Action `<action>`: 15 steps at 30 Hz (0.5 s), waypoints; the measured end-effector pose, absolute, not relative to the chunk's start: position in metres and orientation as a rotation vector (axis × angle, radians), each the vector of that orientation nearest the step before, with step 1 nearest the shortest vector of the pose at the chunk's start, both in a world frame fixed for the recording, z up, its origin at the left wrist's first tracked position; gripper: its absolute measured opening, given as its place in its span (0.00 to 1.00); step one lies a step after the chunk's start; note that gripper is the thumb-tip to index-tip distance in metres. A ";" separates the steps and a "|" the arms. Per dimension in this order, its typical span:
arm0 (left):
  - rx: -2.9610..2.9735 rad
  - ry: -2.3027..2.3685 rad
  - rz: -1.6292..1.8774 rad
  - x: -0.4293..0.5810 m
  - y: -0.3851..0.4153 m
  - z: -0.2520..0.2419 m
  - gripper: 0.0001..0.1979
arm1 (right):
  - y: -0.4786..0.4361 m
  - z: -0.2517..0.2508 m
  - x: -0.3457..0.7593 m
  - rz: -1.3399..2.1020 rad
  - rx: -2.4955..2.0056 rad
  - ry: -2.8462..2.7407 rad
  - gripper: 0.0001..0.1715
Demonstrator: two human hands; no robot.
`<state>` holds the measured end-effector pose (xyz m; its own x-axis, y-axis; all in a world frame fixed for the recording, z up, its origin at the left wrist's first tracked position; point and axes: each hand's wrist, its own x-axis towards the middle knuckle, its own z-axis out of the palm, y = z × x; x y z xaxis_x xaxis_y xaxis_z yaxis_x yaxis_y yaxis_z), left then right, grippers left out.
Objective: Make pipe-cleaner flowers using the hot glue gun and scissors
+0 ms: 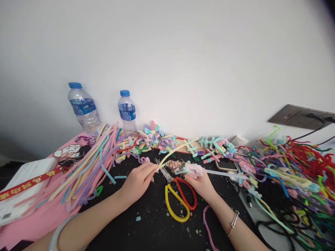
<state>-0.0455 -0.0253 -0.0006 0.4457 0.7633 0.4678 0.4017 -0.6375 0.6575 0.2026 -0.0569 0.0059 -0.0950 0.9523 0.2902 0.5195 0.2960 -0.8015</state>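
Observation:
Pinched in the fingertips of my left hand (140, 179) is a pale yellow pipe cleaner (178, 147), its long end slanting up to the right. My right hand (201, 186) is wrapped round a pink hot glue gun (194, 170) with a speckled, patterned front part. A translucent glue stick (225, 173) runs out of its back to the right. The gun's front points at my left fingertips; whether it touches the pipe cleaner I cannot tell. Below, on the black tabletop (125, 223), lie scissors (180, 200) with one yellow and one red handle, blades partly hidden.
A bundle of pastel pipe cleaners (91, 164) lies left, beside a white box (28, 188). Two water bottles (127, 113) stand at the wall. Twisted pipe-cleaner pieces (154, 137) line the back, near a phone (227, 164). A tangled colourful heap (300, 174) and a wall socket (298, 116) are right.

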 end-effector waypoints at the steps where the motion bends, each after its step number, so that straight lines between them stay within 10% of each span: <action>1: 2.245 0.980 1.063 -0.045 -0.025 0.000 0.11 | -0.057 0.006 0.203 0.660 -1.339 -1.744 0.07; 15: 2.234 0.969 1.074 -0.045 -0.027 0.001 0.11 | -0.056 0.007 0.202 0.605 -1.405 -1.749 0.09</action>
